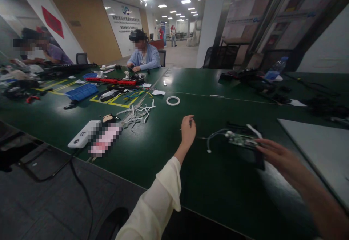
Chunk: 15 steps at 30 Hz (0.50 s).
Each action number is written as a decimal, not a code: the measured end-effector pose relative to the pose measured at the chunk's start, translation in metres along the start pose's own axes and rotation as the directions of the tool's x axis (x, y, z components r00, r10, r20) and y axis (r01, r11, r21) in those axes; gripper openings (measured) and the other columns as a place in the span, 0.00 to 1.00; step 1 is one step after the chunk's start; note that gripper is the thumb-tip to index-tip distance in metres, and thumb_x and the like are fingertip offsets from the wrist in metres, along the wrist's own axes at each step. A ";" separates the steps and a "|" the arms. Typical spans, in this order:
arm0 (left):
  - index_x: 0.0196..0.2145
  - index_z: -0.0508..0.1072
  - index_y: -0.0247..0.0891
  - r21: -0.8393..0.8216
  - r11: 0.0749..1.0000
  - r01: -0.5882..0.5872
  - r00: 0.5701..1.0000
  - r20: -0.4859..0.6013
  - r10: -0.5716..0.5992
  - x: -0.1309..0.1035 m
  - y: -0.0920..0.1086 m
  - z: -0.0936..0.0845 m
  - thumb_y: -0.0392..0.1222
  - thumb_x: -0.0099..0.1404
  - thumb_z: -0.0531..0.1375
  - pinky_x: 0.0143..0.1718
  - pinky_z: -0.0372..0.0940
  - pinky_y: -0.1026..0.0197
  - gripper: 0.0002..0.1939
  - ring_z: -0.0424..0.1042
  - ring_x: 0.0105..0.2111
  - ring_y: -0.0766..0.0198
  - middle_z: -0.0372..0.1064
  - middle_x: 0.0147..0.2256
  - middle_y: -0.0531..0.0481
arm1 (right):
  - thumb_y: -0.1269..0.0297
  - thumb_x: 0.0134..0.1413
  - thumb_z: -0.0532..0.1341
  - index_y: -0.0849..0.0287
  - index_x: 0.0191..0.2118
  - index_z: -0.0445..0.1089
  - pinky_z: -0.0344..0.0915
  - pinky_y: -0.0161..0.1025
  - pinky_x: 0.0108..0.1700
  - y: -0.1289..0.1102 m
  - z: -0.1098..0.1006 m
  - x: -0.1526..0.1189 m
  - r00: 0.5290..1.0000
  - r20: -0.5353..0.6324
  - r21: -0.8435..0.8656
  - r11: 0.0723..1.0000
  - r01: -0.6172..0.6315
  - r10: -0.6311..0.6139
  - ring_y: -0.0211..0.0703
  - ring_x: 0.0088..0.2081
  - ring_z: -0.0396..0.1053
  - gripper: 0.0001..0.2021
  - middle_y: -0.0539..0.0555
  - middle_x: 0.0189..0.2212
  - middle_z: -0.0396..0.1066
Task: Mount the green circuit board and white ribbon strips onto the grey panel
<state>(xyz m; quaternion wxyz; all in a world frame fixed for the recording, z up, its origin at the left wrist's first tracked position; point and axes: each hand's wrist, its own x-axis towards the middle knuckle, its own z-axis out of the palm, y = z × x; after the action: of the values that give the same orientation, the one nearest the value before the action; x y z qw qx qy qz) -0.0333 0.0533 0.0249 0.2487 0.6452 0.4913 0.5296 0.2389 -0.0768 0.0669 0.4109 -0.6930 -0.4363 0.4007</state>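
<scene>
My left hand (188, 132) is raised over the green table, its fingers curled together. A small dark bit shows at the fingertips, too small to name. At the right, my right hand (278, 158) grips the right edge of a green circuit board (241, 140) set in a black frame, with the thumb hidden. Grey wires (214, 135) with a white plug at the end run from the board's left side onto the table. A white strip sticks up at the board's far right corner.
Left of my hands lie white strip scraps (137, 114), a tape ring (173, 101), a pink phone (106, 140) and a white power bank (84, 134). Farther off are a blue tray (81, 91) and a seated person (144, 54). A grey panel (319, 149) lies at right.
</scene>
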 end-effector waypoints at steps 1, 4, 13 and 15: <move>0.44 0.66 0.36 0.028 1.000 0.001 0.998 -0.061 0.001 0.003 -0.003 -0.005 0.31 0.64 0.49 0.48 0.62 0.57 0.13 0.66 0.45 0.63 0.64 0.44 0.44 | 0.51 0.37 0.66 0.54 0.44 0.67 0.68 0.39 0.37 -0.001 0.016 0.005 0.995 0.093 0.045 0.998 -0.035 0.030 0.52 0.44 0.67 0.26 0.59 0.46 0.67; 0.44 0.66 0.36 0.126 0.992 -0.010 0.994 -0.106 0.024 0.009 -0.008 -0.018 0.32 0.64 0.48 0.51 0.59 0.58 0.13 0.64 0.47 0.62 0.65 0.44 0.45 | 0.51 0.44 0.63 0.55 0.50 0.63 0.67 0.39 0.40 -0.009 0.067 0.020 0.944 0.330 0.041 0.999 0.007 -0.020 0.48 0.44 0.67 0.26 0.56 0.47 0.67; 0.46 0.66 0.37 0.369 0.916 -0.157 0.978 0.187 0.093 0.001 -0.010 -0.015 0.35 0.65 0.47 0.52 0.57 0.56 0.13 0.62 0.49 0.61 0.64 0.47 0.45 | 0.58 0.58 0.54 0.54 0.61 0.49 0.65 0.41 0.44 -0.034 0.134 0.032 0.868 0.382 -0.450 0.756 0.476 -0.319 0.45 0.43 0.67 0.26 0.56 0.47 0.65; 0.46 0.65 0.37 0.438 0.879 -0.189 0.969 0.229 0.094 -0.001 -0.011 -0.013 0.35 0.65 0.48 0.54 0.55 0.54 0.13 0.60 0.52 0.59 0.63 0.49 0.44 | 0.57 0.59 0.52 0.54 0.61 0.49 0.66 0.41 0.42 -0.037 0.135 0.030 0.858 0.364 -0.531 0.676 0.511 -0.362 0.46 0.42 0.67 0.26 0.56 0.45 0.66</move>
<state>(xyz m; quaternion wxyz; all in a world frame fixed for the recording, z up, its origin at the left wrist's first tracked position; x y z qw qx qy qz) -0.0499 0.0537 0.0192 0.0991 0.7700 0.5254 0.3483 0.1139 -0.0088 0.0485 0.1956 -0.6111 -0.7394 0.2042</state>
